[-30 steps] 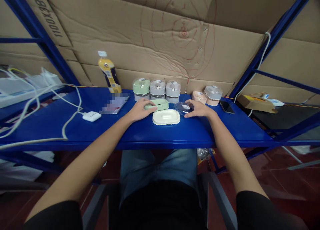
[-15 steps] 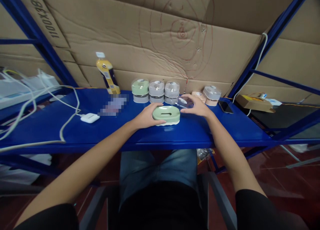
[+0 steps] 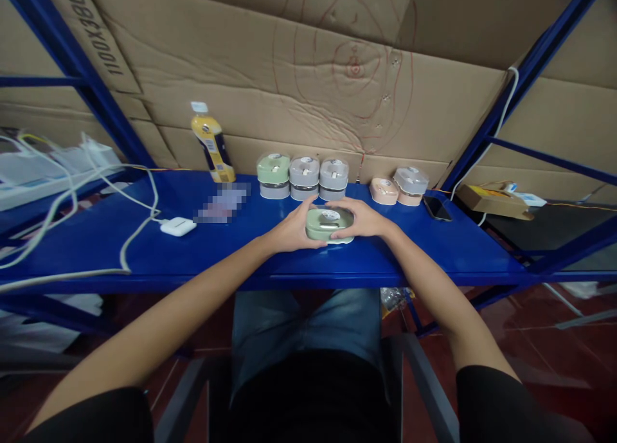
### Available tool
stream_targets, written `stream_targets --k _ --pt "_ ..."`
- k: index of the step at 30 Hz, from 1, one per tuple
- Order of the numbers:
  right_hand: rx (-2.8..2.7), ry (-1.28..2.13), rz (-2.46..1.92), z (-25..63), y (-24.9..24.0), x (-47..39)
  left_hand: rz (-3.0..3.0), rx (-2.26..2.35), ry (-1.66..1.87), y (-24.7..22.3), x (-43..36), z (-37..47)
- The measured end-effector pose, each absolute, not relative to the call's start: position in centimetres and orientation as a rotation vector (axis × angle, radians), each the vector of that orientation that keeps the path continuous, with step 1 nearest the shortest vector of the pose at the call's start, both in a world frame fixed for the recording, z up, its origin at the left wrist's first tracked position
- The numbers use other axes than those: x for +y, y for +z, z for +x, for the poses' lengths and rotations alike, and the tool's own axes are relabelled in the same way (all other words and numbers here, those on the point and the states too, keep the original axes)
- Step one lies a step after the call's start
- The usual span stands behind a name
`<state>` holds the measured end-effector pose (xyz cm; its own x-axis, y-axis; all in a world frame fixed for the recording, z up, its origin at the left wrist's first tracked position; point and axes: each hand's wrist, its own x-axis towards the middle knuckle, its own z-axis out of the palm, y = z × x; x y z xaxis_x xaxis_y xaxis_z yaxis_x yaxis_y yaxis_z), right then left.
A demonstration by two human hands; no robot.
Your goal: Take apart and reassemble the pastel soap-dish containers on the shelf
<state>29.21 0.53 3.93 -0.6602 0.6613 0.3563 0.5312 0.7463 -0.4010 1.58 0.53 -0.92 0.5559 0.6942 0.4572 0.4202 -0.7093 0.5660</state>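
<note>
A green oval box (image 3: 322, 223) sits near the front edge of the blue table, with a clear lid bearing a round sticker on top. My left hand (image 3: 294, 229) grips its left end, thumb in front and fingers behind. From the right, my right hand (image 3: 365, 218) holds the lid and the box's right end. Behind stand a green box (image 3: 273, 168) and grey boxes (image 3: 304, 171), stacked in pairs. To their right are a pink box (image 3: 384, 191) and a grey-topped stack (image 3: 411, 180).
On the blue table (image 3: 231, 253) stand a yellow bottle (image 3: 212, 147), a blurred-out item (image 3: 222, 203), a white case (image 3: 177, 226) with a cable, and a phone (image 3: 438, 207). An open carton (image 3: 494, 200) lies at the right. Cardboard lines the back.
My right hand has moved left and down, bringing the clear lid onto the green box. My left hand still grips the box. The view has shifted slightly.
</note>
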Motion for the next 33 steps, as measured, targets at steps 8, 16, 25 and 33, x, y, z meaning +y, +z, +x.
stream_targets --k 8,16,25,33 --pt "-2.441 0.115 -1.419 28.8 5.2 -1.7 2.403 1.026 0.953 -1.4 1.4 1.1" --pt "-2.378 0.079 -2.055 32.5 7.0 -3.8 2.487 1.117 0.864 -1.4 1.4 1.1" --pt "-2.285 -0.162 -2.260 31.5 7.9 -0.9 2.471 1.143 0.817 -1.0 1.1 1.1" --pt "-2.210 -0.472 -2.269 31.2 8.4 2.9 2.491 1.159 0.779 -0.8 0.9 1.3"
